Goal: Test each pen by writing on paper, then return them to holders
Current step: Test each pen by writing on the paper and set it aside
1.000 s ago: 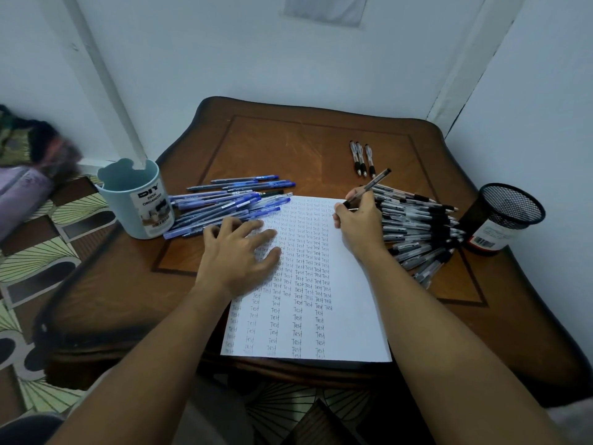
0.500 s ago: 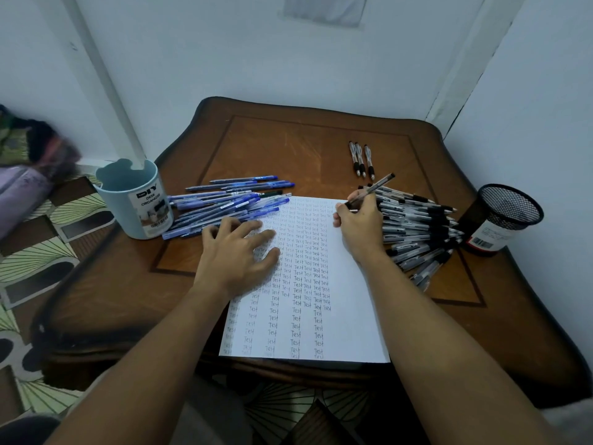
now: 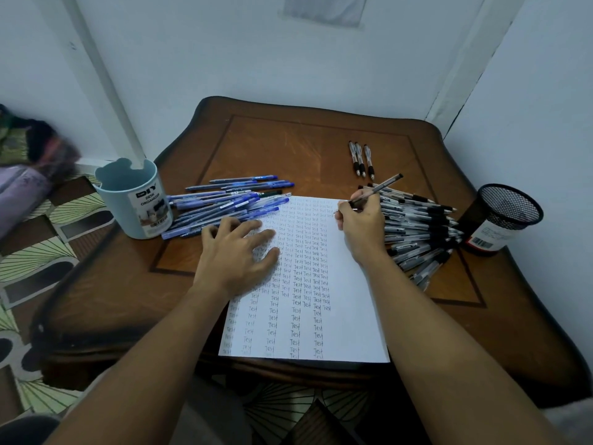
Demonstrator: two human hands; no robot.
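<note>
Testing a black pen at the top of the sheet

The left hand (image 3: 237,252) lies flat, fingers spread, pressing the paper (image 3: 308,284) on the tabletop (image 3: 288,149). The right hand (image 3: 361,224), wrist bent, pinches a black pen (image 3: 380,187), tip at the paper's upper right, beside the black pen pile (image 3: 420,232).

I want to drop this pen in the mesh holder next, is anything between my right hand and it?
Only the pile of black pens, lying low on the table between the right hand and the black mesh holder; lifting the pen over should clear it.
</note>
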